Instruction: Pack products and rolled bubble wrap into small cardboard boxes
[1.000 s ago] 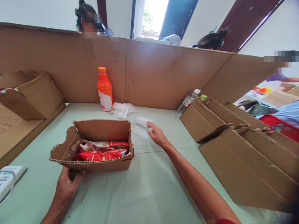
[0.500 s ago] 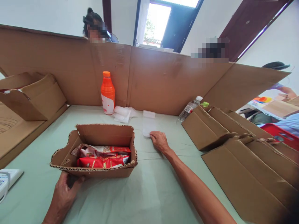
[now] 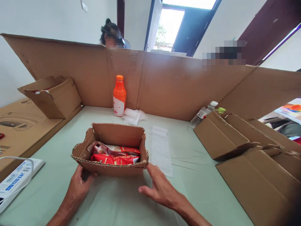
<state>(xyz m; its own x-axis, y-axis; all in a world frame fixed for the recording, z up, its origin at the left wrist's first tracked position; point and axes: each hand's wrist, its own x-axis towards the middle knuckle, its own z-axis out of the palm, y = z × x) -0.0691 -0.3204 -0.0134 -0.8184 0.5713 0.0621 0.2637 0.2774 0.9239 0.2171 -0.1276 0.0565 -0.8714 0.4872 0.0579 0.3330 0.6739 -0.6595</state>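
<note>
An open cardboard box stands on the pale green cloth, with red and pink printed packets inside. My left hand grips its front left corner, the thumb along the front and the fingers partly hidden beneath the side. At the front right corner is my right hand, fingers stretched and thumb apart, fingertips at or very near the cardboard. Just right of the box lies a flat translucent plastic strip, unrolled lengthwise with a folded far end.
Behind the box are an orange bottle and crumpled white plastic. Several folded cardboard boxes and a leaning clear bottle are at right. A power strip and another box stand left. A tall cardboard partition crosses the back.
My right hand has let go of the plastic strip and come back to the box's right corner. The strip now lies unrolled toward me. The view has turned left.
</note>
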